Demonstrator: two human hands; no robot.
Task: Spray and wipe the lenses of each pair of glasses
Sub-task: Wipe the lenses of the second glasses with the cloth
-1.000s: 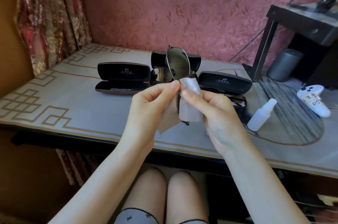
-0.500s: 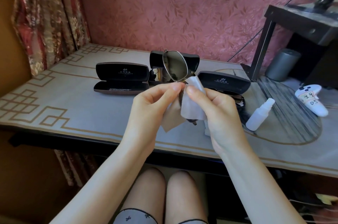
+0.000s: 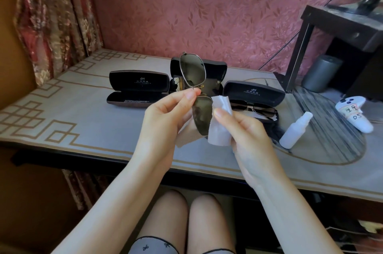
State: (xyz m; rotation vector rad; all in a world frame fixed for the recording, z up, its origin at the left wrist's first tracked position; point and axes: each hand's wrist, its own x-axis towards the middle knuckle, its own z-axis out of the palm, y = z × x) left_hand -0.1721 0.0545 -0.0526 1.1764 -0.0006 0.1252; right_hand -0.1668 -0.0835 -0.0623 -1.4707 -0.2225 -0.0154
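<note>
Above the near edge of the counter (image 3: 83,125), the sunglasses (image 3: 192,73) stood on end, their long axis running up and down, one lens above the other. The left hand (image 3: 165,117) pinched the bridge between the lenses. The right hand (image 3: 246,129) gripped the cloth (image 3: 220,106) just right of the lower lens, seemingly folded behind it too. The upper lens rose above both hands, nearer the left fingers (image 3: 187,95). The spray bottle (image 3: 294,131) rested further right.
</note>
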